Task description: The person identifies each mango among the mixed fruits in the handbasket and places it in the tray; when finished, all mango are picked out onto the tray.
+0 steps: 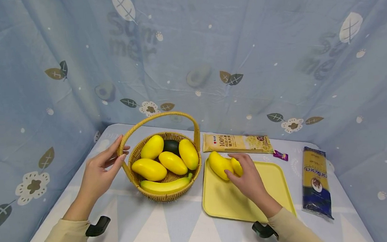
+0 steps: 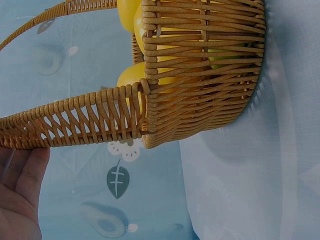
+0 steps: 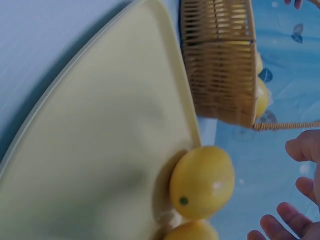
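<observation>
My left hand (image 1: 97,171) holds the left side of the arched handle (image 1: 125,142) of a wicker basket (image 1: 161,197), which stands upright on the table. Inside lie several yellow mangoes (image 1: 149,170), a banana (image 1: 166,185) at the front and a dark green rounded thing (image 1: 171,147), partly covered. To the right, a mango (image 1: 219,165) lies at the back left of a yellow tray (image 1: 229,204), beside a second mango (image 1: 236,166) half hidden by my right hand (image 1: 249,177). In the right wrist view that hand's fingers are spread, apart from the larger-looking mango (image 3: 205,180).
Behind the tray lies a cream pasta packet (image 1: 237,143), with a small purple wrapped sweet (image 1: 280,155) at its right end. A blue and gold packet (image 1: 315,181) lies right of the tray. Patterned blue cloth (image 1: 174,43) hangs around the table.
</observation>
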`<state>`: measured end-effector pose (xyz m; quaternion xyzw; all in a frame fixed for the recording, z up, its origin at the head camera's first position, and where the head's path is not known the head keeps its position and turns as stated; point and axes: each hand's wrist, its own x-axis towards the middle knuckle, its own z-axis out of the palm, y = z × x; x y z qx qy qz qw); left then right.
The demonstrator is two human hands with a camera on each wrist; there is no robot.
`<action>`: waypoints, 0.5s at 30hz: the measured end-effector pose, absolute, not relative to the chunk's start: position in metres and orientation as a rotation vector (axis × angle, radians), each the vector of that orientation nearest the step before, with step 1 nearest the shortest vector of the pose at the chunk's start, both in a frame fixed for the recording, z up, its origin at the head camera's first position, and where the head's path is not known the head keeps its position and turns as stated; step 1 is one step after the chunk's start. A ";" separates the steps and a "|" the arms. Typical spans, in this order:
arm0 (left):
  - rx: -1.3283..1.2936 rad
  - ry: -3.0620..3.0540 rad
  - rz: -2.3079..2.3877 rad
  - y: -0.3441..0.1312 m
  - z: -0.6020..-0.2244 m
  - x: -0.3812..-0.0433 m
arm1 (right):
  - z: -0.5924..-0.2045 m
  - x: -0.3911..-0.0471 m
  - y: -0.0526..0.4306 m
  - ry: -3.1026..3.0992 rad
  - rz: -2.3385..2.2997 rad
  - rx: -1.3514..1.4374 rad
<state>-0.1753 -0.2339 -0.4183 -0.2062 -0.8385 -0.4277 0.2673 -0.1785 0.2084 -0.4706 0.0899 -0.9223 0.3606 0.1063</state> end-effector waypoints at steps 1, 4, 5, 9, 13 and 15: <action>-0.556 -2.264 -1.156 -0.234 -0.418 -0.175 | -0.469 -0.179 0.204 -2.716 1.068 0.279; -0.555 -2.265 -1.161 -0.234 -0.417 -0.174 | -0.464 -0.179 0.192 -2.714 1.097 0.330; -0.557 -2.264 -1.163 -0.234 -0.417 -0.174 | -0.463 -0.180 0.187 -2.716 1.105 0.347; -0.557 -2.260 -1.166 -0.234 -0.417 -0.174 | -0.456 -0.181 0.169 -2.731 1.149 0.420; -0.554 -2.264 -1.160 -0.234 -0.418 -0.175 | -0.453 -0.184 0.153 -2.748 1.143 0.475; -0.554 -2.265 -1.159 -0.234 -0.419 -0.175 | -0.453 -0.187 0.145 -2.751 1.124 0.504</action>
